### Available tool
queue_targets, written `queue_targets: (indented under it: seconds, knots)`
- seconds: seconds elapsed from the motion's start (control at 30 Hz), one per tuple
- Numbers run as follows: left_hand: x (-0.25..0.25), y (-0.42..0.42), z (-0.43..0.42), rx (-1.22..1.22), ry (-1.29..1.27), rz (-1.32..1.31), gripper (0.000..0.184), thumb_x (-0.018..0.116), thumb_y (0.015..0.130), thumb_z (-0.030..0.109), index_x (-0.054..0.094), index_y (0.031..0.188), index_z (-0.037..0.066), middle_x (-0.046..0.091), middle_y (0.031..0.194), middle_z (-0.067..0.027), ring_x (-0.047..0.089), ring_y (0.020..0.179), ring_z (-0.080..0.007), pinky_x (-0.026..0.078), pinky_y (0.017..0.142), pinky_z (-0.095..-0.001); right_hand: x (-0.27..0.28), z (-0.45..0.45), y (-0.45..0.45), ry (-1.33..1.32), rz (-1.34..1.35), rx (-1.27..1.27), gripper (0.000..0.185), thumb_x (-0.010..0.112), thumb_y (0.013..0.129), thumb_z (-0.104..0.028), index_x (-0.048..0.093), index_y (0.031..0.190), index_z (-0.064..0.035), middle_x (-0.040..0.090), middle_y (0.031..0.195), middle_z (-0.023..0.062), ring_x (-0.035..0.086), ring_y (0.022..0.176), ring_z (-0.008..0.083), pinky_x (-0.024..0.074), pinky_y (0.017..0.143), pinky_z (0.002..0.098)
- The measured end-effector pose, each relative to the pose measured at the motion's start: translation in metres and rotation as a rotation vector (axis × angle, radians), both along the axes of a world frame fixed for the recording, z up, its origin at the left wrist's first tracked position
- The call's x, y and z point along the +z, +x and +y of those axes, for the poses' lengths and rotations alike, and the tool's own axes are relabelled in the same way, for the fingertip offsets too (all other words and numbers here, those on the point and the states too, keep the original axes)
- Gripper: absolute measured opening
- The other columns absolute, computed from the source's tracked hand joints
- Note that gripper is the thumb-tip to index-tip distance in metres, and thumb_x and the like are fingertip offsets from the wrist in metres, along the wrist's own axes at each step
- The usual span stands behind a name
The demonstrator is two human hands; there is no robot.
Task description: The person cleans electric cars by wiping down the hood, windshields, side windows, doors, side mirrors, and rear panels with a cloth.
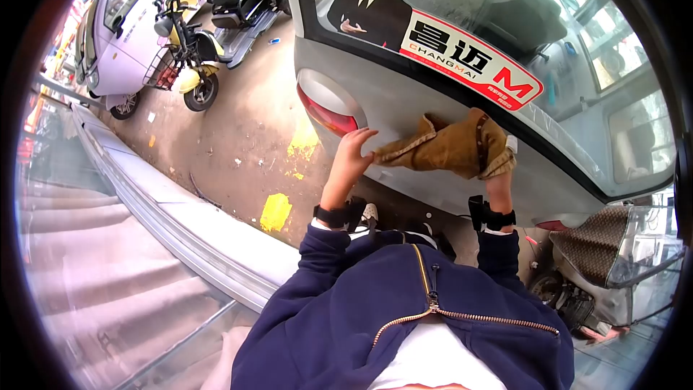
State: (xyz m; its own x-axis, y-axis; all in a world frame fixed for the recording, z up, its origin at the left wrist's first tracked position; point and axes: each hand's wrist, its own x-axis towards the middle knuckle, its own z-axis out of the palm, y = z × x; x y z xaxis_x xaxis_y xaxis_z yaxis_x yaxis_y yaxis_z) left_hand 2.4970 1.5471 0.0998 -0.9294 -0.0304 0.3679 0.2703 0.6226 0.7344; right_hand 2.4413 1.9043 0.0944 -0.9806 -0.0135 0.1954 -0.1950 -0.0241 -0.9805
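A brown work glove [440,146] with a dark band covers my right hand [473,148], its turned-up cuff at the wrist and a pale tag at the cuff's edge. The glove's fingers stretch to the left and its thumb points up; the skin of the hand is hidden inside. At the glove's fingertips is my left hand [354,153], bare, with its fingers bent and apart. Whether it touches the glove is hard to tell. Both hands are in front of the grey rear of a vehicle [404,112]. Dark straps circle both wrists.
A red and white sticker [469,61] is on the rear window, beside a red tail light [330,112]. Scooters [191,65] and a light purple vehicle [130,36] stand at the upper left. Steps [108,267] run along the left; another scooter [588,274] is at the right.
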Motion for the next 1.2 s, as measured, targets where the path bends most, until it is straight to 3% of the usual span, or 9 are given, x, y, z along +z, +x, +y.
queue_targets:
  seconds: [0.1, 0.13, 0.3, 0.47, 0.53, 0.67, 0.83, 1.13, 1.2]
  knots:
    - [0.008, -0.009, 0.012, -0.016, 0.141, -0.022, 0.041, 0.070, 0.078, 0.008, 0.062, 0.117, 0.004, 0.063, 0.117, -0.0159, 0.059, 0.108, -0.0333, 0.047, 0.094, -0.0379, 0.022, -0.023, 0.001, 0.782, 0.534, 0.089, 0.036, 0.050, 0.099, -0.016, 0.047, 0.131, -0.0002, 0.060, 0.120, 0.0094, 0.062, 0.104, 0.0158, 0.0541, 0.084, 0.0297]
    - [0.022, -0.012, 0.019, -0.055, 0.259, -0.075, 0.041, 0.071, 0.079, 0.010, 0.061, 0.118, 0.004, 0.062, 0.120, -0.0157, 0.057, 0.113, -0.0339, 0.046, 0.096, -0.0380, 0.021, -0.033, 0.001, 0.349, 0.289, 0.196, 0.038, 0.052, 0.098, -0.017, 0.046, 0.132, -0.0001, 0.059, 0.122, 0.0102, 0.061, 0.107, 0.0167, 0.0533, 0.087, 0.0310]
    - [0.067, -0.036, 0.050, -0.312, 0.323, 0.080, 0.039, 0.065, 0.086, 0.006, 0.058, 0.125, 0.003, 0.060, 0.125, -0.0159, 0.059, 0.114, -0.0313, 0.045, 0.096, -0.0352, 0.037, -0.048, 0.005, -0.166, -0.269, 0.241, 0.046, 0.060, 0.095, -0.018, 0.044, 0.134, -0.0006, 0.056, 0.125, 0.0102, 0.059, 0.110, 0.0182, 0.0511, 0.092, 0.0318]
    - [0.057, -0.048, 0.059, -0.454, 0.380, 0.068, 0.043, 0.063, 0.089, 0.006, 0.053, 0.131, 0.004, 0.060, 0.120, -0.0140, 0.059, 0.110, -0.0266, 0.046, 0.094, -0.0337, 0.068, -0.056, 0.006, -0.169, -0.316, 0.407, 0.049, 0.063, 0.092, -0.014, 0.043, 0.135, -0.0002, 0.056, 0.125, 0.0092, 0.058, 0.110, 0.0160, 0.0504, 0.092, 0.0308]
    - [0.053, -0.047, 0.055, -0.683, 0.624, -0.439, 0.041, 0.063, 0.090, 0.008, 0.053, 0.130, 0.004, 0.059, 0.114, -0.0103, 0.057, 0.108, -0.0193, 0.046, 0.093, -0.0316, 0.071, -0.061, 0.003, -0.231, -0.362, 0.449, 0.051, 0.064, 0.091, -0.013, 0.043, 0.135, 0.0000, 0.056, 0.125, 0.0093, 0.057, 0.110, 0.0153, 0.0503, 0.092, 0.0304]
    - [0.048, -0.043, 0.055, -0.720, 0.414, -0.452, 0.037, 0.063, 0.090, 0.007, 0.055, 0.126, 0.002, 0.058, 0.114, -0.0074, 0.055, 0.108, -0.0144, 0.047, 0.093, -0.0301, 0.044, -0.058, -0.001, -0.007, -0.276, 0.470, 0.046, 0.063, 0.091, -0.012, 0.047, 0.131, 0.0010, 0.058, 0.121, 0.0083, 0.058, 0.105, 0.0126, 0.0505, 0.088, 0.0272]
    - [0.022, -0.047, 0.060, -0.603, 0.728, -0.208, 0.025, 0.065, 0.088, 0.005, 0.058, 0.111, -0.002, 0.059, 0.111, -0.0084, 0.058, 0.102, -0.0179, 0.047, 0.088, -0.0293, 0.083, -0.076, 0.003, 0.165, -0.211, 0.487, 0.029, 0.062, 0.091, -0.009, 0.059, 0.118, 0.0017, 0.065, 0.105, 0.0045, 0.060, 0.093, 0.0095, 0.0511, 0.080, 0.0242]
    - [0.078, -0.003, 0.003, -0.462, 0.594, 0.217, 0.021, 0.066, 0.076, -0.008, 0.062, 0.096, 0.000, 0.065, 0.102, -0.0126, 0.064, 0.092, -0.0242, 0.050, 0.080, -0.0330, 0.077, -0.054, -0.003, 0.213, -0.090, -0.046, 0.020, 0.051, 0.096, -0.004, 0.060, 0.113, 0.0011, 0.065, 0.099, 0.0022, 0.060, 0.086, 0.0076, 0.0500, 0.076, 0.0224]
    - [0.083, 0.008, -0.016, -0.515, 0.566, 0.205, 0.022, 0.067, 0.074, -0.009, 0.063, 0.095, 0.000, 0.065, 0.103, -0.0137, 0.064, 0.094, -0.0248, 0.051, 0.080, -0.0338, 0.077, -0.044, -0.003, -0.153, 0.005, -0.079, 0.022, 0.049, 0.097, -0.006, 0.057, 0.117, -0.0017, 0.063, 0.107, 0.0030, 0.060, 0.097, 0.0097, 0.0492, 0.084, 0.0246]
